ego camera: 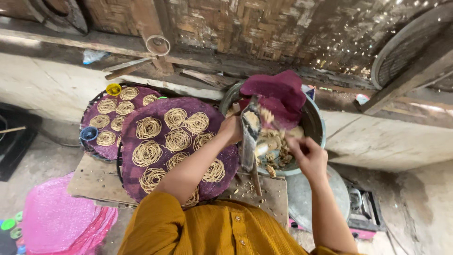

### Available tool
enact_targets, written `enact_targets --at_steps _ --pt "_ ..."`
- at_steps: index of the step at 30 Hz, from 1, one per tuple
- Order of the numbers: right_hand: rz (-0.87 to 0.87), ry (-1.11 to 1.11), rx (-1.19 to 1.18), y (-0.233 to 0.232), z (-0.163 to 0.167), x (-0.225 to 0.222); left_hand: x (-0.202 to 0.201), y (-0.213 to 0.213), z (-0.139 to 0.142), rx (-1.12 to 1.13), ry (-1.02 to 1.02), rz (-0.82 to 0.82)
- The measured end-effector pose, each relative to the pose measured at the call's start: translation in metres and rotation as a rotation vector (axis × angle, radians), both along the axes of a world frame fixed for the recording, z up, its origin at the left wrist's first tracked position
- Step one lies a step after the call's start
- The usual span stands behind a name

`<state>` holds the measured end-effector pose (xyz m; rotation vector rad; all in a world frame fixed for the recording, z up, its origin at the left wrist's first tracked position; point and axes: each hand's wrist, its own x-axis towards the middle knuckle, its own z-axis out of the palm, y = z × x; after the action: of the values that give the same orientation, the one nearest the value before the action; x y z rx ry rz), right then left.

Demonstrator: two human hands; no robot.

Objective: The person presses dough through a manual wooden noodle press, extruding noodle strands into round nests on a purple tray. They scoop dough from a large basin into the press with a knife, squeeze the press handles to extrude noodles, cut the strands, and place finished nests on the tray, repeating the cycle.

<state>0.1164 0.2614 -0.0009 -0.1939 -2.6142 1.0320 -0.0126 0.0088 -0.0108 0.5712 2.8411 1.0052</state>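
Note:
My left hand [231, 130] grips a long metal press tool [249, 134] held upright over a metal bowl's rim [319, 123]. My right hand [306, 153] pinches a lump of beige dough [276, 141] beside the tool. The bowl holds more dough and is partly covered by a dark red cloth [278, 94]. Left of my arm lies a round purple mat [177, 141] carrying several coiled noodle nests; my forearm crosses over it.
A second purple mat with noodle nests [115, 118] lies farther left, with a small yellow cap [113, 89] and a blue cup [88, 133] at its edge. Pink mats [61, 222] are stacked bottom left. A woven wall [264, 23] and concrete ledge stand behind.

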Motion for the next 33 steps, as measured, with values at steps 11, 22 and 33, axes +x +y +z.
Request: enact_targets --at_steps 11,22,33 --pt "0.323 0.091 -0.382 0.011 -0.01 0.027 -0.011 -0.007 0.002 0.237 -0.261 0.085" --pt "0.111 0.108 -0.67 0.052 -0.046 0.025 -0.031 -0.062 0.019 1.433 -0.497 -0.934" --pt "0.22 0.185 -0.063 0.016 -0.039 0.005 -0.041 -0.053 0.033 1.664 -0.458 -0.776"
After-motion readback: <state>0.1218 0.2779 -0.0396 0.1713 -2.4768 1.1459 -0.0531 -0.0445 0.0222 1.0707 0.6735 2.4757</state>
